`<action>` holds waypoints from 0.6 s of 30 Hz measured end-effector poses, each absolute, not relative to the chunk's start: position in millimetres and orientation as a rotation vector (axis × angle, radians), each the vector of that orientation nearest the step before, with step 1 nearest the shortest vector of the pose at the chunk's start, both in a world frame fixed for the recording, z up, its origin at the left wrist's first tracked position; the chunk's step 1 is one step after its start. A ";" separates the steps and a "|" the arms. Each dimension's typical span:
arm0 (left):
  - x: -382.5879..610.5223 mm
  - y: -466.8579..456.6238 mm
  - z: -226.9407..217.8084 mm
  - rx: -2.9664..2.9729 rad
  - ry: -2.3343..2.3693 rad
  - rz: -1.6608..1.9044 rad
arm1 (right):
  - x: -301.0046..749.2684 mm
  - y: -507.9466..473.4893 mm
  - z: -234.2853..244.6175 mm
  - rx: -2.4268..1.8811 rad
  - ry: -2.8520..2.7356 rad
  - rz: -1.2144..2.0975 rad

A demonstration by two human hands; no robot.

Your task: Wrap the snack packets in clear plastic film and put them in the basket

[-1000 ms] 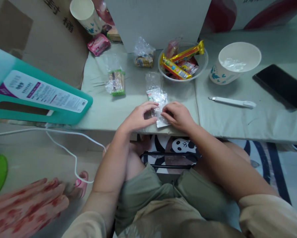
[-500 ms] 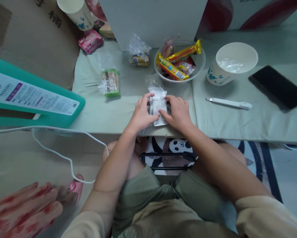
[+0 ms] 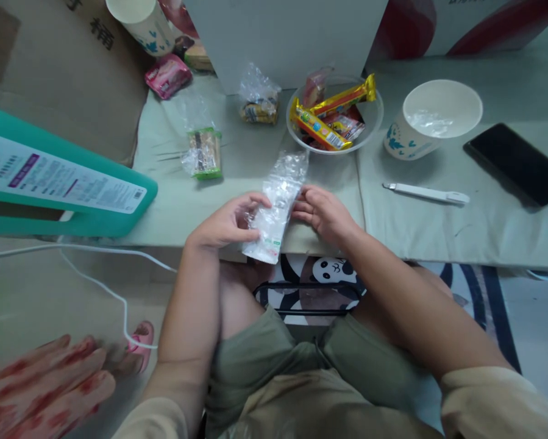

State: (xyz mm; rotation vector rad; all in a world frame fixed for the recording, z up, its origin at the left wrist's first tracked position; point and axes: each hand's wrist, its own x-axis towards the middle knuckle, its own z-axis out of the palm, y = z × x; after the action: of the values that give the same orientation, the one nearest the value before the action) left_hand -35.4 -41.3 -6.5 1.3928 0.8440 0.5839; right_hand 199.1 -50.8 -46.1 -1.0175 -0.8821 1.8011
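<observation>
A crinkled clear-and-white plastic packet [image 3: 274, 214] slants over the table's front edge, its lower end carrying small green and red print. My left hand [image 3: 228, 221] grips its left side between thumb and fingers. At the packet's right edge is my right hand [image 3: 323, 210], fingers loosely bent and apart; whether the fingertips touch the plastic I cannot tell. Just beyond the packet stands a clear bowl [image 3: 296, 141] of wrapped snacks, with yellow-wrapped bars [image 3: 323, 127] on top. A white utility knife [image 3: 427, 194] lies to the right of my right hand.
A paper cup [image 3: 411, 143] with clear plastic inside and a black phone [image 3: 515, 161] are at the right. Wrapped snacks [image 3: 205, 152] lie left of the bowl. A green plastic container [image 3: 136, 189] stands at the left, above a white cable [image 3: 118, 249]. Another person's foot in a pink shoe [image 3: 142, 341] shows below.
The packet has tilted, its lower end swinging left and toward me. My left hand has moved left and nearer with it, while my right hand's thumb has come off the packet's face.
</observation>
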 end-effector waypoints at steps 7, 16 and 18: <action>-1.2 -45.3 -13.4 1.329 0.798 0.337 | 211.0 -52.4 -49.9 -1.142 -1.185 1.317; 28.8 -40.9 -26.1 1.186 0.831 0.533 | 235.2 -57.4 -56.6 -1.090 -1.742 0.764; 32.3 -38.8 -25.1 1.233 0.808 0.532 | 240.7 -57.5 -54.3 -1.055 -1.840 0.766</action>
State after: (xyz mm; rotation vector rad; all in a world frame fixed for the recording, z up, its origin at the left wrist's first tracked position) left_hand 32.3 -38.8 -25.1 1.2325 0.8081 0.5315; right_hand 240.7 -57.5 -54.3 -1.0547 -1.8400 0.7663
